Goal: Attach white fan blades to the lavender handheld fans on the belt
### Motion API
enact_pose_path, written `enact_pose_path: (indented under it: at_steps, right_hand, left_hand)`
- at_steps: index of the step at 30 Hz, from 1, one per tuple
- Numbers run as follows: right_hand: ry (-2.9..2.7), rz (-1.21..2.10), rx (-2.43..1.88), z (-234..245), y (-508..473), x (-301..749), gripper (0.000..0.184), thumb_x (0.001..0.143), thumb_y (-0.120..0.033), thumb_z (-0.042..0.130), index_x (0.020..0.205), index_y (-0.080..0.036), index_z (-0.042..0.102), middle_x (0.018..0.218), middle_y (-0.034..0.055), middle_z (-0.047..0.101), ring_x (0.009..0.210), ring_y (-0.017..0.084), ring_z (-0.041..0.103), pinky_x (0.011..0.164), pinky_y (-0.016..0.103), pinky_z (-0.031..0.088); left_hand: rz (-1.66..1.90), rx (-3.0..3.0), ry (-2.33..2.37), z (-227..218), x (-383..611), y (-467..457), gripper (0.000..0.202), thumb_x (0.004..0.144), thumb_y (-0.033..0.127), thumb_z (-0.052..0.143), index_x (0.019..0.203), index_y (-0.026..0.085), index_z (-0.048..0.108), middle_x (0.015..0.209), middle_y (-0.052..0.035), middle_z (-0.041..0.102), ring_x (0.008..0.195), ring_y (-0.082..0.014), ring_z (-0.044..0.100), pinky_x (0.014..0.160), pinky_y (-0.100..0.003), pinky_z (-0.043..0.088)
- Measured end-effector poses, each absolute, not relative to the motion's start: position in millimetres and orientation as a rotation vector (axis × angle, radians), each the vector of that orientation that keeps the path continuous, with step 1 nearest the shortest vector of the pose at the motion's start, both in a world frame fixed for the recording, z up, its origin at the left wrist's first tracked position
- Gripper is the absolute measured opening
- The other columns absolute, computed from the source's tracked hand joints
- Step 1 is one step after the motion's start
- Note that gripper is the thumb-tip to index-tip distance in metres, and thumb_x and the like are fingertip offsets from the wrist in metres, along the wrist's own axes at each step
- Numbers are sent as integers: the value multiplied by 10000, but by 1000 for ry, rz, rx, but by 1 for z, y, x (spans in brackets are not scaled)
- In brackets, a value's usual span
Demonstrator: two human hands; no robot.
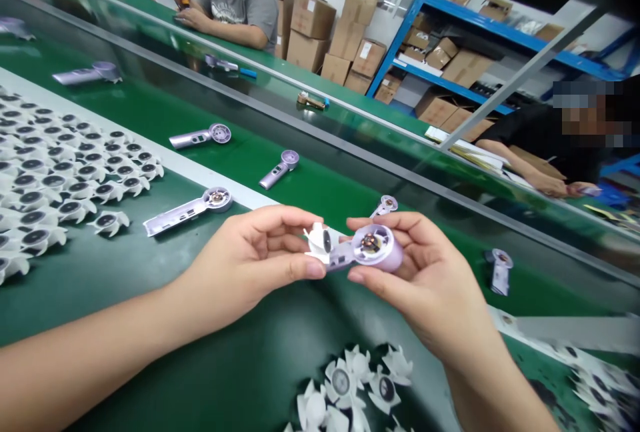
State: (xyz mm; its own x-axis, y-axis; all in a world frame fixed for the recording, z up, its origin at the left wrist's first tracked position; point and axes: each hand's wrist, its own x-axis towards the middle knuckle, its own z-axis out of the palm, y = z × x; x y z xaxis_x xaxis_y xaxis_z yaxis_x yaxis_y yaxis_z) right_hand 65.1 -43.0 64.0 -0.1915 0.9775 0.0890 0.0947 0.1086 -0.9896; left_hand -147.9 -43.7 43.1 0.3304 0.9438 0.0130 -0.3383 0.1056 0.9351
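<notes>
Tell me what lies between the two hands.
In the head view, a white fan blade piece and a purple handheld fan lie between the left hand and the right hand.

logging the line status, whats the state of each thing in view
left hand, curled around white plastic fan rotor
right hand, cradling round head of lilac plastic handheld fan body
copper motor coil, exposed inside that round head
other lilac fan bodies, lying apart on green conveyor belt
loose white rotors, heaped on the belt
</notes>
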Motion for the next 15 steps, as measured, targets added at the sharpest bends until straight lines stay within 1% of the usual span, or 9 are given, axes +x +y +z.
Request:
enact_pose_path:
  at_steps: [3,6,10,15]
  right_hand:
    - [-1424,1364,-1073,69,-56,59,496,647,-105,869,1071,-266,668,1127,6,736,941,171,731,802,207,619]
    - [-1429,1380,-1070,69,-58,57,566,617,-71,878,1107,-294,701,1091,-23,748,951,170,732,791,169,617]
    - [-1497,1308,-1083,66,-59,57,614,611,-61,876,1143,-318,707,1152,-34,724,972,162,726,803,143,604]
    - [-1650,1169,-1075,65,-58,58,630,643,-62,858,1180,-349,695,1145,-52,719,951,137,728,859,152,586]
  left_hand:
    - [1064,1117,709,43,-147,-49,350,737,94,804,1046,234,717,965,3,759,863,-140,728,774,-197,614]
    - [1104,1288,754,43,-148,-50,356,717,111,819,1042,235,743,1023,-1,739,874,-159,732,793,-223,628]
    - [1159,1622,833,45,-153,-46,364,723,132,815,1073,199,743,1012,-8,730,850,-127,720,804,-178,607]
    - [1168,2035,858,47,-159,-40,346,761,156,793,1102,158,738,1000,-29,747,866,-95,687,797,-111,536]
